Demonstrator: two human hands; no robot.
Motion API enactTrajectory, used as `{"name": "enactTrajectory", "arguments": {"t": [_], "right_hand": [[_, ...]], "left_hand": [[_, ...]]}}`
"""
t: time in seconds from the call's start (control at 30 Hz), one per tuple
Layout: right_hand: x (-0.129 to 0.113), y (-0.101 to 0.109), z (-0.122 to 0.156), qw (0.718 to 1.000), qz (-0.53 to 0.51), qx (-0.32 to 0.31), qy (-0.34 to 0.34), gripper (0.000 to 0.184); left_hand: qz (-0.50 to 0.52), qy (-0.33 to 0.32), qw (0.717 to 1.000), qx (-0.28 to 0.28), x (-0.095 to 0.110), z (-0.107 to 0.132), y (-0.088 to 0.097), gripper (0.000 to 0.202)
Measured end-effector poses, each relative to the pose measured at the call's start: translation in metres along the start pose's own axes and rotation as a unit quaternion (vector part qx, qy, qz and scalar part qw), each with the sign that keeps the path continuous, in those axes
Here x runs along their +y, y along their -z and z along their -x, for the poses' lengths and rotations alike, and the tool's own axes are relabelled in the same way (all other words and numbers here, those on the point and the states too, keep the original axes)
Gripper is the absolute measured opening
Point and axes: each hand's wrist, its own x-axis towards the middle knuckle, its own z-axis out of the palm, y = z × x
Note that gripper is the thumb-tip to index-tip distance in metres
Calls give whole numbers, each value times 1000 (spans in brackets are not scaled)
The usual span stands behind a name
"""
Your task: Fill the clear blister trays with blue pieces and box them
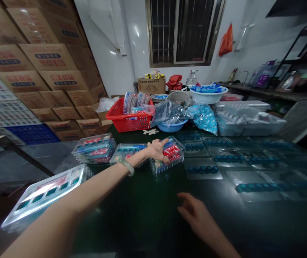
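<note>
My left hand, with a pale bangle at its wrist, reaches forward over a clear plastic box. Its fingers are spread at the box's left side, and I cannot tell how firmly they touch it. Red packets with white marks and some blue items show inside this box. Another clear box lies left of it, partly behind my forearm. Nearer to me, my right hand hovers over the dark green table, fingers loosely bent, thumb and forefinger apart, nothing between them.
Clear trays with rows of teal pieces cover the table's right. Stacked filled boxes and a shiny stack stand left. Behind are a red basket, a blue basin and a white basin. Cartons are piled back left.
</note>
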Motion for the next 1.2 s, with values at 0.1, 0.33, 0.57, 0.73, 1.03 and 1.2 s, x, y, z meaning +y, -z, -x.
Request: {"name": "enactTrajectory", "arguments": {"t": [0.1, 0.33, 0.57, 0.73, 1.03, 1.2], "right_hand": [[1, -3, -1, 1000, -2, -2, 12, 29], [24, 32, -8, 959, 200, 193, 49, 27], [52, 93, -39, 819, 523, 227, 62, 19], [55, 92, -35, 814, 545, 167, 107, 21], [44, 69, 1, 812, 534, 184, 148, 20], [43, 65, 12, 824, 519, 174, 146, 21]], "left_hand": [[8, -7, 1000, 14, 0, 2, 16, 99], [22, -150, 985, 81, 32, 82, 31, 98], [46, -196, 979, -39, 55, 151, -52, 109], [81, -201, 976, -13, 60, 149, -70, 98], [379, -273, 873, -140, 96, 209, -87, 40], [400, -125, 897, -141, 83, 217, -126, 44]]}}
